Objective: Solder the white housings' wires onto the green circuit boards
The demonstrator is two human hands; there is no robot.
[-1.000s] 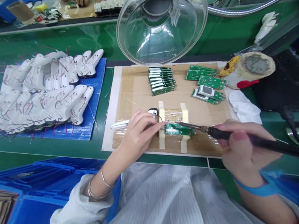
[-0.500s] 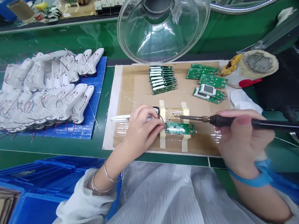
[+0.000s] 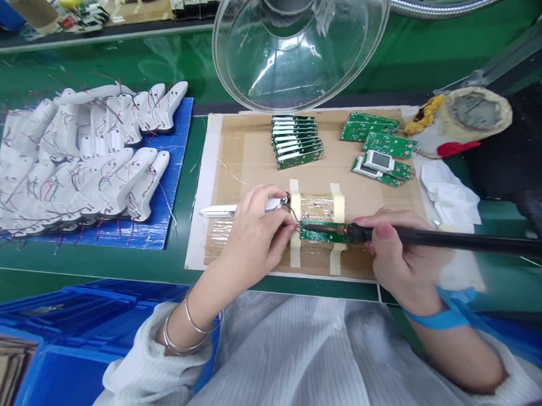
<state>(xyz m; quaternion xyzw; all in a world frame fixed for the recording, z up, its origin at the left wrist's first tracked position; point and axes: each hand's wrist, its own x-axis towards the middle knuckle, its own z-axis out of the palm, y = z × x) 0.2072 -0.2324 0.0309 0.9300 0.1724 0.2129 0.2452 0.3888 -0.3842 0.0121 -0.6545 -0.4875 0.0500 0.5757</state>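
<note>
My left hand (image 3: 258, 232) is pinched on a thin dark wire (image 3: 293, 215) at the left end of a green circuit board (image 3: 326, 231). That board lies between two strips of tape on a brown cardboard mat (image 3: 251, 147). A white plastic housing (image 3: 223, 210) lies under the same hand, mostly covered by it. My right hand (image 3: 398, 255) grips a black soldering iron (image 3: 442, 238), held nearly level. The iron's tip rests on the board's left end, right by my left fingertips.
A stack of green boards (image 3: 296, 141) and some loose boards (image 3: 376, 149) lie at the back of the mat. White wired housings (image 3: 78, 150) are piled on a blue sheet at the left. A clear dome (image 3: 297, 41) hangs above. Blue crates (image 3: 64, 325) stand near me.
The soldering iron has come down from above the board and moved left, so its tip now touches the board's left end. My left hand stays pinched beside it.
</note>
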